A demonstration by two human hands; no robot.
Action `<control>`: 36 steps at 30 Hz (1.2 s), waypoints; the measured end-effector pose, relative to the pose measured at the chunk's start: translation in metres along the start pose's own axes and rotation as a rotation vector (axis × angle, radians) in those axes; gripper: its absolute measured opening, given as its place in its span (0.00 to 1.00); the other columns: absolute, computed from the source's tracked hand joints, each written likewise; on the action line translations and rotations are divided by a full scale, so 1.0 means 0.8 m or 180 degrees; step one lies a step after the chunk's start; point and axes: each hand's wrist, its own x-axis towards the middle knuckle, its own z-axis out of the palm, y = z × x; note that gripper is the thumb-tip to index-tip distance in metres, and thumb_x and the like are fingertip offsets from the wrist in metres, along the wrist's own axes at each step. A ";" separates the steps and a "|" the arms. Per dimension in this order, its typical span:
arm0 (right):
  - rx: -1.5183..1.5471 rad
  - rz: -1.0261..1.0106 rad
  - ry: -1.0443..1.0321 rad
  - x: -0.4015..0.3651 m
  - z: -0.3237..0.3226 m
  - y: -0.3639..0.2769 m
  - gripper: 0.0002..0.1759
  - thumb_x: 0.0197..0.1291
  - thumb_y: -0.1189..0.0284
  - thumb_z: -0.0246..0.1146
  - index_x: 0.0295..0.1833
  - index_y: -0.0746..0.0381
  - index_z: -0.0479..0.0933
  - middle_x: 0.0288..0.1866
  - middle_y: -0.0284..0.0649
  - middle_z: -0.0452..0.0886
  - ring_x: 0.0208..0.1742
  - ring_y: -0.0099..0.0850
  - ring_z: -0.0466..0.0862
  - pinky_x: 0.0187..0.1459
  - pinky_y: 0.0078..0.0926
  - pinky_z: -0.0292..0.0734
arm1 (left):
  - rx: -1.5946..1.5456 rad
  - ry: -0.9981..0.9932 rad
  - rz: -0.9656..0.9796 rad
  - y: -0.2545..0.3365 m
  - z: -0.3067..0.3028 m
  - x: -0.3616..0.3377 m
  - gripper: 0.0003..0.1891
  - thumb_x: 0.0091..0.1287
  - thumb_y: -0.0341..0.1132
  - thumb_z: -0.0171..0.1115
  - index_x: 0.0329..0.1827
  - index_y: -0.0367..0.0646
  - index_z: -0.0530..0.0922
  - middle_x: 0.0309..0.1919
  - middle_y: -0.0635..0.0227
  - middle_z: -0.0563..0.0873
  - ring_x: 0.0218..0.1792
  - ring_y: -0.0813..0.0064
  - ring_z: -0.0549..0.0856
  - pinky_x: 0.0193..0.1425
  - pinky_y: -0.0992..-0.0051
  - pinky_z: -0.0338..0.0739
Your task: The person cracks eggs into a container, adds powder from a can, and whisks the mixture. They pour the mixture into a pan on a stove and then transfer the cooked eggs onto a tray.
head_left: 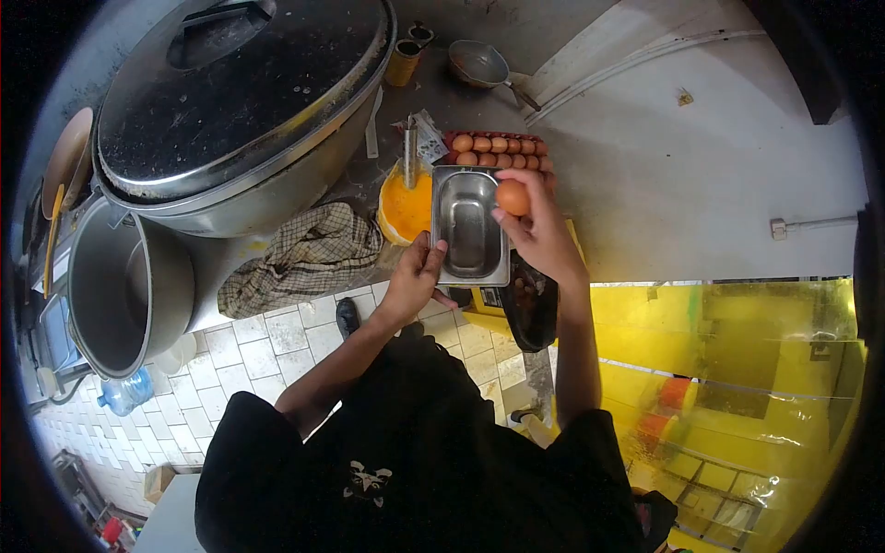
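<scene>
My left hand (412,281) grips the near left edge of a small rectangular metal pan (470,221), thumb over its rim. Between the fingers and thumb of my right hand (539,226) is a brown egg (513,196), held at the pan's right rim. Just left of the pan stands a round container of beaten egg (407,203), bright orange-yellow, with a metal utensil (410,157) upright in it. Behind the pan, a red tray (449,138) carries rows of brown eggs (499,145).
A huge lidded pot (244,101) fills the back left, with a checked cloth (309,253) in front of it. An empty deep pot (134,286) sits further left. A small frying pan (478,64) lies at the back. Below the metal pan is a black container (532,309) holding eggshells.
</scene>
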 end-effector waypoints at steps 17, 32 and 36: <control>-0.3304 -0.1056 -0.0645 0.030 0.023 -0.038 0.21 0.67 0.59 0.61 0.54 0.61 0.67 0.39 0.51 0.81 0.32 0.44 0.85 0.28 0.33 0.79 | 0.0134 0.0158 -0.0014 -0.004 0.000 -0.002 0.14 0.79 0.44 0.47 0.53 0.42 0.70 0.25 0.78 0.63 0.25 0.86 0.70 0.27 0.73 0.88; 0.1416 0.0034 0.1084 -0.029 0.024 0.089 0.28 0.60 0.76 0.69 0.65 0.63 0.69 0.61 0.47 0.75 0.58 0.36 0.79 0.60 0.33 0.73 | -0.0047 0.0292 -0.0121 -0.003 -0.011 -0.002 0.25 0.77 0.49 0.50 0.65 0.37 0.67 0.40 0.71 0.76 0.37 0.82 0.78 0.24 0.76 0.86; -0.0423 0.1265 0.1547 -0.144 0.024 0.312 0.31 0.64 0.64 0.67 0.67 0.65 0.67 0.61 0.50 0.75 0.60 0.44 0.78 0.60 0.38 0.73 | -0.0139 0.0269 -0.0301 -0.001 -0.036 0.002 0.20 0.77 0.48 0.51 0.60 0.41 0.70 0.38 0.72 0.78 0.36 0.85 0.79 0.23 0.79 0.85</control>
